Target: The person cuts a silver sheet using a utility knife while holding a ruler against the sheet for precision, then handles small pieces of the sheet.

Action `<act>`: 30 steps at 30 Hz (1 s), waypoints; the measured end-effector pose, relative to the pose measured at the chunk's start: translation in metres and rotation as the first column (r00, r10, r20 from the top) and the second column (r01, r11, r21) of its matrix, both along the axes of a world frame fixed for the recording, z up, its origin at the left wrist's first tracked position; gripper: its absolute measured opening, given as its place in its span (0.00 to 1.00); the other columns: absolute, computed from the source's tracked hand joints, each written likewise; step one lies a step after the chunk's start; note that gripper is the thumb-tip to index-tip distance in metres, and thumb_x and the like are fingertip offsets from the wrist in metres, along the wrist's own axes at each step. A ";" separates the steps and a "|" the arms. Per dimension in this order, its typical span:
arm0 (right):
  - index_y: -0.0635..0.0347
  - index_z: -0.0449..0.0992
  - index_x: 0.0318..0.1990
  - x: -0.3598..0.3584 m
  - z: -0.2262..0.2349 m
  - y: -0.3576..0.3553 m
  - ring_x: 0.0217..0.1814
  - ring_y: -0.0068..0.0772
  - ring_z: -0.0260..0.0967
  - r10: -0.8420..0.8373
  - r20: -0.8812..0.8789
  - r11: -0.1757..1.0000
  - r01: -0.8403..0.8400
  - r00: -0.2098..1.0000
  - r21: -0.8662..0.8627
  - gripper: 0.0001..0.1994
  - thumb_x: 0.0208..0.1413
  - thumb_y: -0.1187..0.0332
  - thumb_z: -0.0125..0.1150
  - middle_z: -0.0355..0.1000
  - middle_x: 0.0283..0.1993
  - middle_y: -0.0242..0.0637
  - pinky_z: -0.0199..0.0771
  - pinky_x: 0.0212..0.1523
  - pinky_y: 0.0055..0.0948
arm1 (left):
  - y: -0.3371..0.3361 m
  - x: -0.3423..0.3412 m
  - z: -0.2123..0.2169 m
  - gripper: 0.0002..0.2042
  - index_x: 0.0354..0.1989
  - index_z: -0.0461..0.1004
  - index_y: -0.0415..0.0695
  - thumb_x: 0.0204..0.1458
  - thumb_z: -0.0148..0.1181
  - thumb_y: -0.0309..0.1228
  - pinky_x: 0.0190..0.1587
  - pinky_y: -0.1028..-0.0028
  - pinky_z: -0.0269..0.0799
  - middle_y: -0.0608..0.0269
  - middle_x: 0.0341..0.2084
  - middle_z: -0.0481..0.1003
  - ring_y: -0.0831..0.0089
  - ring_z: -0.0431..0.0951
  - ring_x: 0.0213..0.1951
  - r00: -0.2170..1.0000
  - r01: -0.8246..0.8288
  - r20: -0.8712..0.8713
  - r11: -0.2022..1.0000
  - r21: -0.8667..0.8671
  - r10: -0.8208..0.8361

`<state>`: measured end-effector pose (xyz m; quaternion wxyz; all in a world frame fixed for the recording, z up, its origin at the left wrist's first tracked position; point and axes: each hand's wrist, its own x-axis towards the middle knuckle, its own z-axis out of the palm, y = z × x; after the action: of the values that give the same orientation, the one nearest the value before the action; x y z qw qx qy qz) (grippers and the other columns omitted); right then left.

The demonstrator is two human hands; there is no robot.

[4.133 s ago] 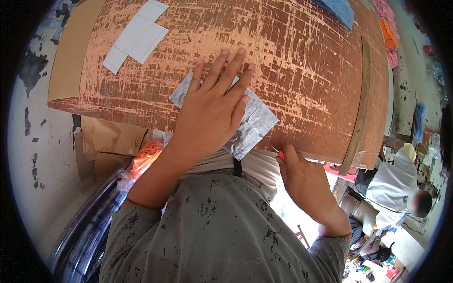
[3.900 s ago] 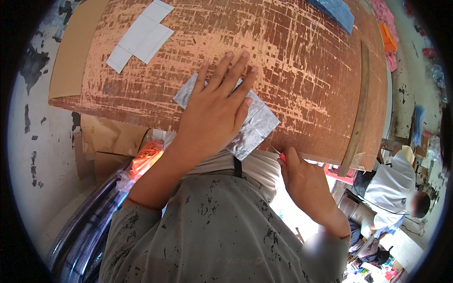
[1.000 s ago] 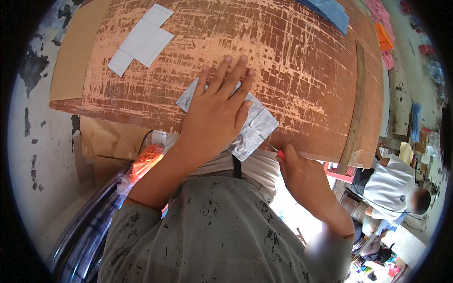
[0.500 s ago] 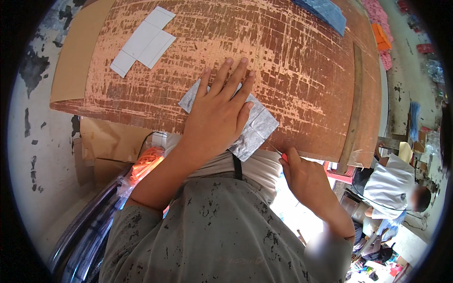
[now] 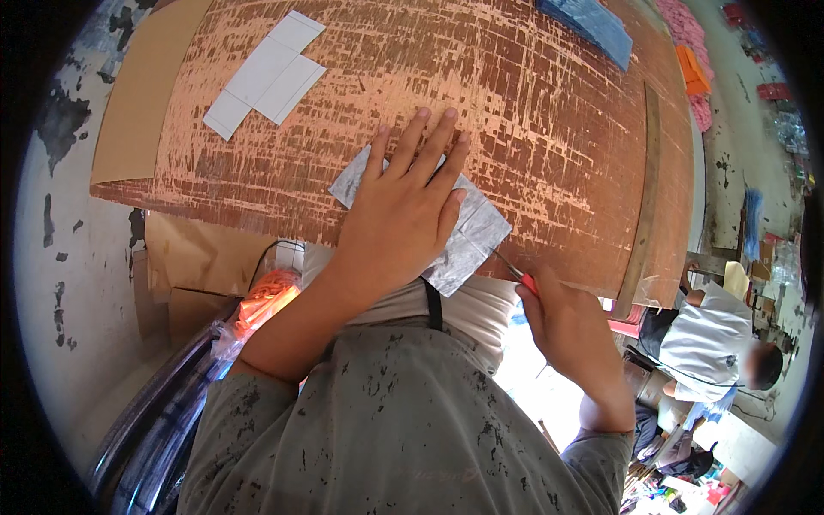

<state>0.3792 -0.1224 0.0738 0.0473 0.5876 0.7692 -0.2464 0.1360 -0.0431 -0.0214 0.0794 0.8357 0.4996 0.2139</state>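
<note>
My left hand (image 5: 403,202) lies flat with fingers spread, pressing a thin grey sheet (image 5: 475,230) onto the scored wooden tabletop (image 5: 549,154). Much of the sheet is under the palm, and its near corner reaches past the table edge. In my right hand (image 5: 566,318) is a red-handled craft knife (image 5: 525,280), fingers closed round its handle. Its thin metal tip points up and left, at or very near the sheet's right edge; contact cannot be made out. A white paper cut-out (image 5: 273,73) with ruled lines lies farther off to the left.
Brown cardboard (image 5: 146,103) covers the table's left end. A wooden strip (image 5: 645,197) lies along the right side, blue sheets (image 5: 592,30) at the far right. Below left are plastic rolls (image 5: 163,421) and an orange bundle (image 5: 268,296). Another person (image 5: 708,339) is at the right.
My right hand has brought the knife tip up to the grey sheet's right edge. The left hand stays flat on the sheet. The whole view has shifted slightly.
</note>
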 end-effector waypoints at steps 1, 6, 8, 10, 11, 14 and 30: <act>0.63 0.69 0.49 -0.005 -0.005 0.001 0.31 0.60 0.82 0.000 -0.002 1.000 0.000 1.000 -0.002 0.12 0.77 0.61 0.56 0.79 0.30 0.52 0.79 0.30 0.56 | 0.000 0.000 0.000 0.28 0.78 0.66 0.40 0.74 0.51 0.39 0.82 0.41 0.48 0.53 0.83 0.56 0.48 0.54 0.83 1.000 0.003 0.006 1.000 0.003 -0.003; 0.63 0.69 0.52 -0.023 -0.016 0.011 0.36 0.63 0.82 0.025 -0.063 0.998 -0.020 0.998 0.065 0.11 0.77 0.63 0.56 0.81 0.36 0.56 0.81 0.34 0.58 | 0.001 0.000 -0.002 0.27 0.75 0.70 0.39 0.73 0.52 0.41 0.82 0.43 0.48 0.48 0.80 0.61 0.49 0.57 0.81 1.000 0.000 -0.006 0.999 0.047 0.000; 0.62 0.71 0.54 -0.023 -0.020 0.011 0.35 0.66 0.80 0.016 -0.069 0.998 -0.011 0.997 0.065 0.11 0.75 0.65 0.58 0.80 0.36 0.56 0.78 0.35 0.59 | 0.001 0.000 0.000 0.27 0.75 0.70 0.39 0.73 0.52 0.42 0.82 0.43 0.48 0.49 0.80 0.61 0.49 0.57 0.81 1.000 0.002 -0.014 0.999 0.040 -0.002; 0.62 0.74 0.56 -0.023 -0.019 0.012 0.35 0.69 0.79 0.005 -0.071 0.998 0.000 0.997 0.065 0.11 0.74 0.66 0.60 0.80 0.36 0.57 0.76 0.35 0.61 | 0.002 -0.001 -0.001 0.27 0.75 0.70 0.39 0.73 0.52 0.42 0.82 0.43 0.47 0.49 0.81 0.60 0.49 0.57 0.81 1.000 -0.001 -0.017 0.999 0.037 0.001; 0.62 0.71 0.56 -0.024 -0.015 0.014 0.36 0.67 0.80 0.011 -0.042 1.000 -0.010 0.999 0.023 0.11 0.75 0.65 0.58 0.80 0.35 0.56 0.78 0.34 0.61 | 0.002 -0.001 -0.001 0.27 0.75 0.70 0.39 0.73 0.52 0.42 0.82 0.43 0.47 0.50 0.81 0.60 0.49 0.56 0.81 1.000 -0.002 -0.020 0.999 0.036 0.002; 0.62 0.69 0.54 -0.025 -0.016 0.015 0.36 0.64 0.82 0.027 -0.027 1.000 -0.027 0.999 0.014 0.11 0.76 0.64 0.56 0.80 0.34 0.55 0.80 0.33 0.60 | 0.002 0.000 -0.001 0.27 0.75 0.70 0.40 0.73 0.52 0.42 0.82 0.43 0.47 0.50 0.81 0.60 0.49 0.56 0.81 1.000 -0.005 -0.013 0.999 0.032 0.006; 0.63 0.69 0.49 -0.030 -0.011 0.020 0.37 0.65 0.81 -0.015 -0.001 0.998 0.014 1.000 -0.064 0.10 0.75 0.64 0.57 0.79 0.33 0.55 0.81 0.36 0.60 | 0.002 0.000 0.004 0.29 0.79 0.64 0.40 0.74 0.50 0.39 0.82 0.40 0.45 0.52 0.84 0.55 0.48 0.53 0.83 1.000 0.006 -0.008 0.998 -0.062 -0.006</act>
<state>0.3493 -0.1025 0.0629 0.0638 0.5913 0.7567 -0.2715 0.1364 -0.0415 -0.0177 0.1037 0.8352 0.5038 0.1945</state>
